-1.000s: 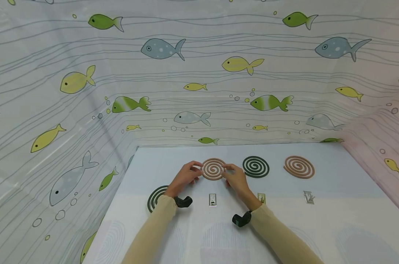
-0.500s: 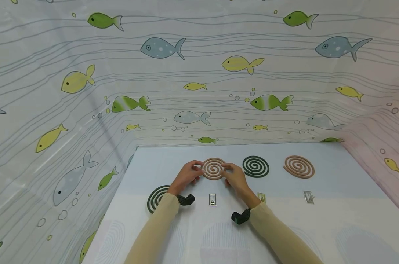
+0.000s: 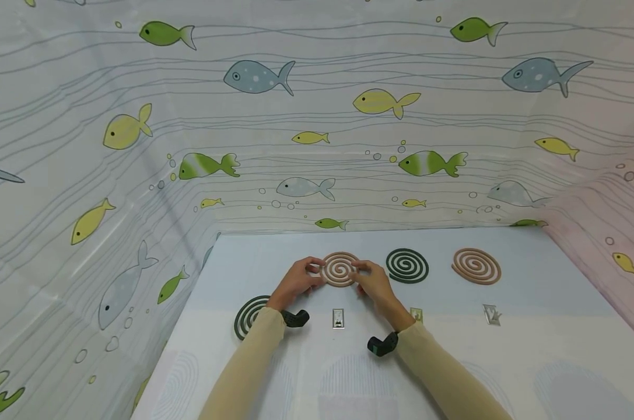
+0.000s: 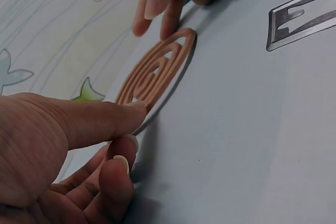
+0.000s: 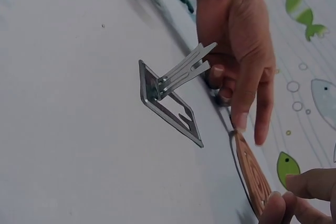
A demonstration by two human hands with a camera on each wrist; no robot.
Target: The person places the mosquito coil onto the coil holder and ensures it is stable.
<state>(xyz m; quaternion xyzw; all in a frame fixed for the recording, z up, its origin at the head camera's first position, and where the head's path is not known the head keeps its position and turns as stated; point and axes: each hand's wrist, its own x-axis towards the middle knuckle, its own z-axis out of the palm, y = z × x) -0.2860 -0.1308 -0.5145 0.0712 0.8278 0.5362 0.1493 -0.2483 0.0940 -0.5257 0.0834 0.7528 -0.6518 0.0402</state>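
Observation:
A brown mosquito coil [image 3: 340, 269] lies between my two hands in the head view. My left hand [image 3: 294, 282] pinches its left edge, thumb on top in the left wrist view. Across from it, my right hand [image 3: 374, 284] holds the right edge between thumb and fingers. In the left wrist view the coil [image 4: 157, 72] is tilted, with a shadow under it on the white surface. A metal coil stand [image 3: 338, 318] lies nearer me, below the coil. Seen from the right wrist, the stand [image 5: 168, 103] has its prongs bent up.
A green coil [image 3: 251, 315] is partly covered by my left forearm. Another green coil [image 3: 407, 266] and a brown coil [image 3: 476, 266] lie to the right. A second stand [image 3: 416, 315] sits beside my right wrist, a third stand [image 3: 491, 315] farther right. Fish-printed sheeting [image 3: 317, 163] surrounds the table.
My left hand has shifted slightly right, its fingertips a little farther over the coil's edge. The right hand stays nearly still. The sheeting at the far left has shifted rightward.

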